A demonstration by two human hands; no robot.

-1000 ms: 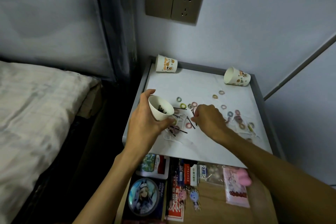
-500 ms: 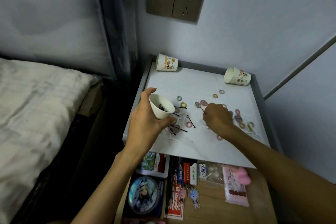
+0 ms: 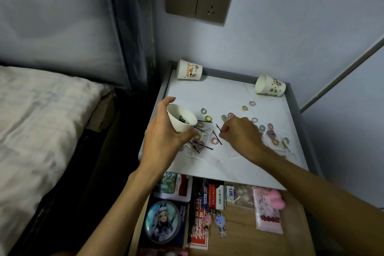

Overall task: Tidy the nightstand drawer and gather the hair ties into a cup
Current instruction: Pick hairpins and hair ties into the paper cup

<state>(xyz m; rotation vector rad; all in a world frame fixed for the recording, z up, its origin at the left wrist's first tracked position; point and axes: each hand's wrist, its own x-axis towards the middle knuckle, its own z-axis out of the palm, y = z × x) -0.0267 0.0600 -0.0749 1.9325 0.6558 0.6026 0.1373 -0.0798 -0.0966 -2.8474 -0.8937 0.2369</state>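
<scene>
Now gripping a tilted cup [image 3: 180, 119], left hand [image 3: 164, 141], by the nightstand [image 3: 296, 102] left edge; pinching a hairpin [image 3: 218, 127], right hand [image 3: 241, 133]; bare sheet [image 3: 224, 93] beyond.

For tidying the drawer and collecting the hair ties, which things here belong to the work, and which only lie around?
Belong to the job: white cup held by the left hand; bobby pin pinched by the right hand; scattered hair ties; open drawer.
Just lying about, probably: printed cups on their sides; wall socket; bed.
</scene>
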